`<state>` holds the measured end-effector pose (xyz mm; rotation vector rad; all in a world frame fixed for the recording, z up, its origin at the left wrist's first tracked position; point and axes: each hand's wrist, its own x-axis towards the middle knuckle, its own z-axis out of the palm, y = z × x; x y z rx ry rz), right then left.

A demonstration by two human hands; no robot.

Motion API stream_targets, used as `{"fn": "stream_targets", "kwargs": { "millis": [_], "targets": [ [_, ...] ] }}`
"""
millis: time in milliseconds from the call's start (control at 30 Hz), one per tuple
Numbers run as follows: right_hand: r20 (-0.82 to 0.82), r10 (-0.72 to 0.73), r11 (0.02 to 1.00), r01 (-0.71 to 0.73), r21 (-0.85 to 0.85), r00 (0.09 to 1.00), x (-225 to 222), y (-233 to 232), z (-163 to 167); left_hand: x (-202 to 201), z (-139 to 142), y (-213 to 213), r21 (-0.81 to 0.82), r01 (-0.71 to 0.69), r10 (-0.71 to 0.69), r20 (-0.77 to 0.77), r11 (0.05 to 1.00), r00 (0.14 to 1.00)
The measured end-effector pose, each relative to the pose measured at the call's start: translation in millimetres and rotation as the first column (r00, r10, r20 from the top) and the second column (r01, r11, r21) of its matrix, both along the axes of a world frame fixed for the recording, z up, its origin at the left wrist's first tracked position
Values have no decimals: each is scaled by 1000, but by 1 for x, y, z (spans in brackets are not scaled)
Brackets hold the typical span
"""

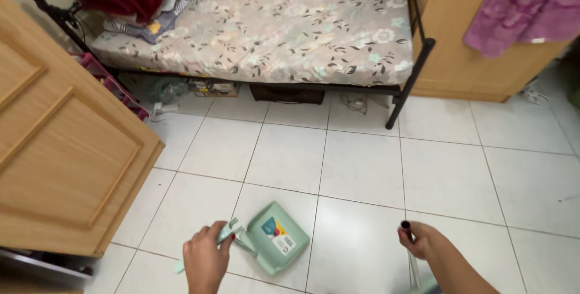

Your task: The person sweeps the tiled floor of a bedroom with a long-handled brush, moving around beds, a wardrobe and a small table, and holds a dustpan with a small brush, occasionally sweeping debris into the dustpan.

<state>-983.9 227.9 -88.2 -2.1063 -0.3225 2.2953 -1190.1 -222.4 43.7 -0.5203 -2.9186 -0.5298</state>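
A person stands over a white tiled floor (362,167), seen from a head-worn camera looking down. At the lower centre of the frame the left hand (205,261) is closed around the pale green handle (225,233) of a dustpan (276,236), whose tray rests flat on the tiles just to the right of that hand and a little above it in the picture. The tray's open mouth appears to face the lower right of the frame. The handle runs on a slant from the lower left up toward the tray, its free end poking out below the hand.

At the lower right, the right hand (421,241) is clamped on a thin upright stick (413,264), its dark tip showing above the fist and its shaft dropping out of the bottom edge; what is at its foot cannot be seen. The two hands sit near the same height in the picture, with bare tiles between them, and the dustpan lies nearer the left one.

Across the top of the frame stands a bed (272,25) with a floral sheet on a black frame, and a wooden door (60,149) fills the left side.
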Motion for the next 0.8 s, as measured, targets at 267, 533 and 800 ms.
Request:
{"fn": "stream_targets", "kwargs": {
  "millis": [267, 533, 800],
  "targets": [
    [105, 584, 774, -591, 225, 805, -135, 16, -35, -87, -15, 21, -7, -72, 72, 78, 997, 994],
    [347, 912, 132, -958, 255, 219, -196, -42, -37, -160, -56, 27, -69, -44, 48, 49, 997, 998],
    [237, 969, 1, -954, 300, 76, -248, -103, 9, -226, -69, 22, -60, 4, -2, 48, 998, 999]
  ]
}}
